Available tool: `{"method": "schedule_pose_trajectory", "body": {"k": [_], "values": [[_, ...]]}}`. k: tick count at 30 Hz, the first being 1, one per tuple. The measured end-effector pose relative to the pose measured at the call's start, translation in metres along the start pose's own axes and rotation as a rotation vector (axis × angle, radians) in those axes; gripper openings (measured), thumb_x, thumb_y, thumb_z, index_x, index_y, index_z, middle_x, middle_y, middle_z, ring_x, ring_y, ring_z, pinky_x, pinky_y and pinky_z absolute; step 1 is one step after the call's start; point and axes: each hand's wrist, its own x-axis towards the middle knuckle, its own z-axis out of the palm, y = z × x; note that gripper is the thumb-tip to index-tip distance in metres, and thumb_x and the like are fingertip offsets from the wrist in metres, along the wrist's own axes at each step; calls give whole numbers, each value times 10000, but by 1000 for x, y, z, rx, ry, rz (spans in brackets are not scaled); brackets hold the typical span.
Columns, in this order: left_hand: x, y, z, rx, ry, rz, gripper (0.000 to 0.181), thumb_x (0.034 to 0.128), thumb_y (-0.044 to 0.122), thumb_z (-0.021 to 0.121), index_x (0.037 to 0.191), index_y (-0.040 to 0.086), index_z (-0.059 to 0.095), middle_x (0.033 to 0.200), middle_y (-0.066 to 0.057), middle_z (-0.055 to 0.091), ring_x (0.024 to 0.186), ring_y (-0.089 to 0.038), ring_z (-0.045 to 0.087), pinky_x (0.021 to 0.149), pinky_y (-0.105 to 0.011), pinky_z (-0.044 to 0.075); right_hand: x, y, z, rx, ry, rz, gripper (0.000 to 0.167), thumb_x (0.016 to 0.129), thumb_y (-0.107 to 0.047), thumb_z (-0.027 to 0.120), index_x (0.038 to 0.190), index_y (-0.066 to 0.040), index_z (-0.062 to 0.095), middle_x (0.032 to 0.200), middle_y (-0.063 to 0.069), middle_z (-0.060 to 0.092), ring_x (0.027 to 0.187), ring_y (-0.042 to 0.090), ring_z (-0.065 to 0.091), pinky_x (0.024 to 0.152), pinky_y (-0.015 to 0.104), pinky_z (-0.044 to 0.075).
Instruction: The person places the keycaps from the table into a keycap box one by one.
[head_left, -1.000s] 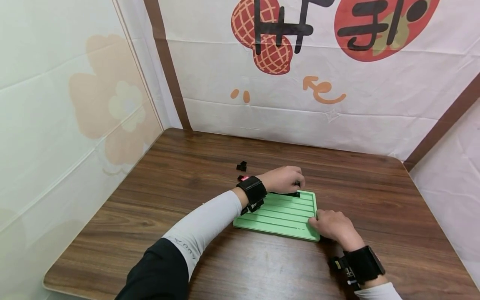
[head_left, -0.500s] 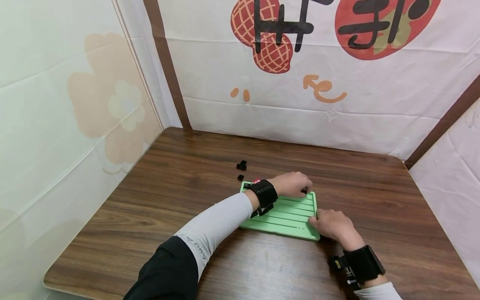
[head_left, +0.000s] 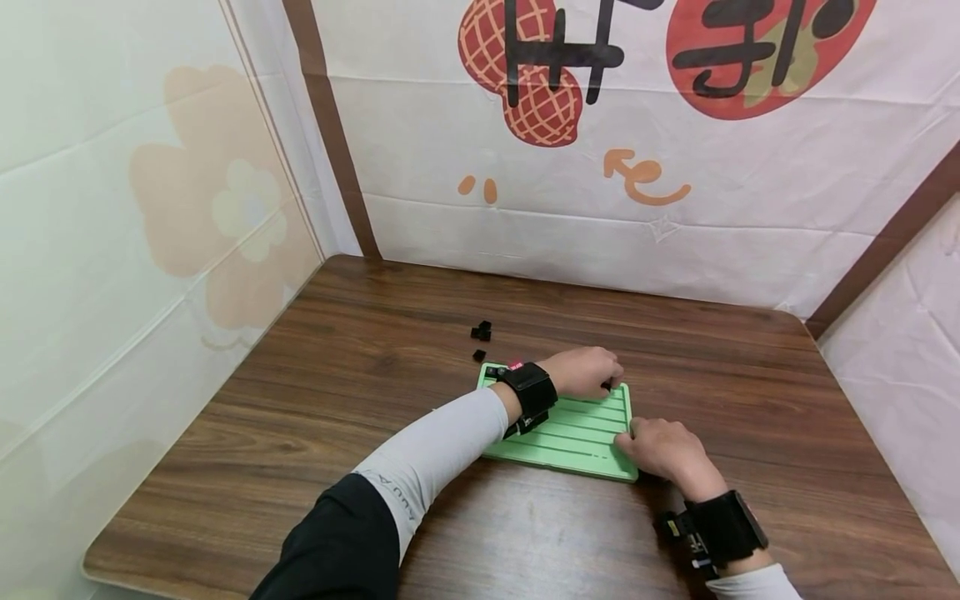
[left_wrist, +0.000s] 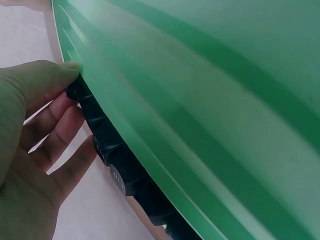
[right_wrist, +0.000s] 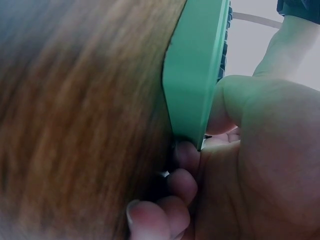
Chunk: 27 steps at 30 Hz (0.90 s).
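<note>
On the wooden table lies a green ridged tray (head_left: 561,435), its grooves running from left to right. Along its far groove sits a row of black keycaps (left_wrist: 117,160), some with pale markings; my left forearm hides part of it in the head view. My left hand (head_left: 581,372) is at the tray's far right corner. Its thumb and forefinger pinch a black keycap (left_wrist: 75,90) at the end of the row, while the other fingers lie alongside. With my right hand (head_left: 663,450) I grip the tray's right edge, thumb on top and fingertips (right_wrist: 182,182) curled at the edge.
Beyond the tray's far left corner lie several loose black keycaps (head_left: 482,331), with a single one (head_left: 478,356) closer to the tray. A printed white cloth (head_left: 420,217) hangs behind the table (head_left: 360,333).
My left hand has moved right and slightly nearer along the tray's far edge, uncovering the tray's far left corner. My right hand keeps its grip on the right edge.
</note>
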Motion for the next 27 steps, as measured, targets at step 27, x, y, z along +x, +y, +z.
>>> {"method": "schedule_pose_trajectory", "body": {"k": [27], "values": [[-7, -15, 3, 87, 5, -90, 182, 973, 308, 542, 1127, 250, 619, 1091, 64, 556, 948, -75, 523, 772, -233, 462, 0, 0, 1, 13, -3, 2, 224, 917, -301, 453, 839, -104, 526, 704, 61, 443, 624, 211, 413, 609, 355, 286]]}}
